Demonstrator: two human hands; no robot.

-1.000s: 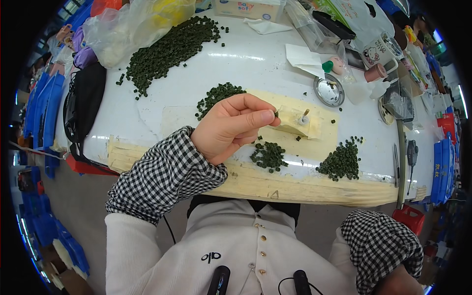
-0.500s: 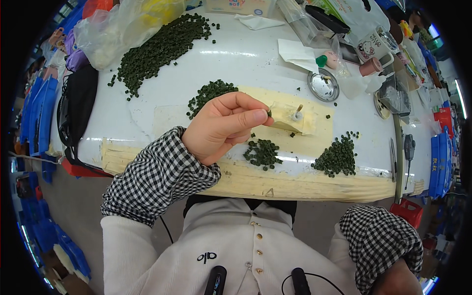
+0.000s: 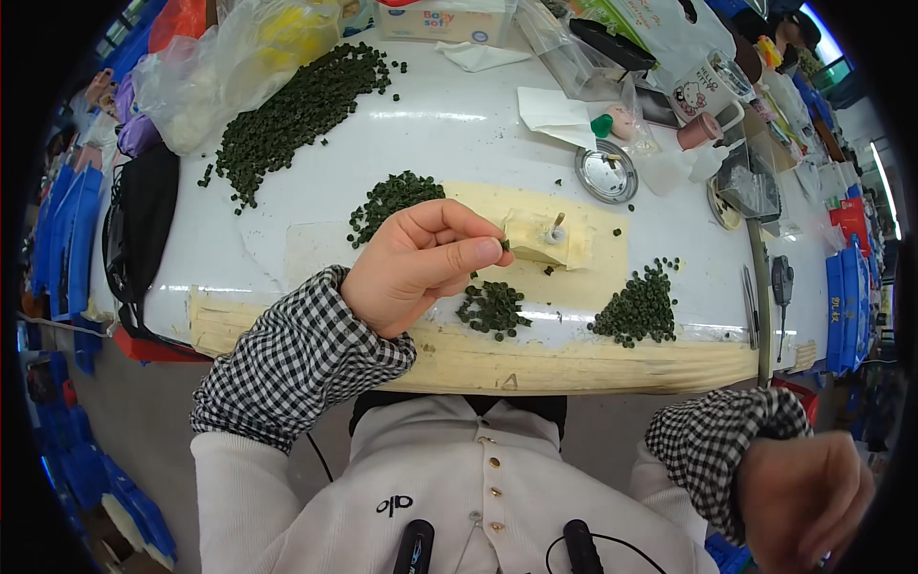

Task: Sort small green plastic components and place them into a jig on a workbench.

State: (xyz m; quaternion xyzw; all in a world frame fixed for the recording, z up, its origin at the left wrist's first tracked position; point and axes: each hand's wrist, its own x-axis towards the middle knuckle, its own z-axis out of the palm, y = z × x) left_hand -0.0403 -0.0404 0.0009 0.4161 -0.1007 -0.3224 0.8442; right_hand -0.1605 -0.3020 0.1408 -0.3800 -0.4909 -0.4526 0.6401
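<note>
My left hand (image 3: 406, 263) is raised over the work table, thumb and forefinger pinched on a small dark green piece (image 3: 506, 246). Just right of those fingertips sits a block wrapped in yellowish tape (image 3: 535, 247), with a short metal pin (image 3: 558, 226) standing up from it. Behind the hand lies a heap of dark green pieces (image 3: 387, 206); a smaller heap (image 3: 492, 311) is in front of the block, and another (image 3: 639, 308) is farther right. Away from the table, at the lower right, my right hand (image 3: 803, 497) is bent at the wrist, its fingers smeared by motion.
The largest heap of green pieces (image 3: 292, 115) spreads at the back left beside plastic bags (image 3: 220, 86). A round metal lid (image 3: 606, 172), white paper (image 3: 555, 117) and a mug (image 3: 706, 93) stand toward the back right. Tweezers (image 3: 751, 306) lie near the right edge. Wooden edging (image 3: 574, 368) runs along the front.
My right hand has come up into view at the lower right, where mostly the sleeve showed before. My left hand keeps its pinch beside the block. The whole view has shifted slightly.
</note>
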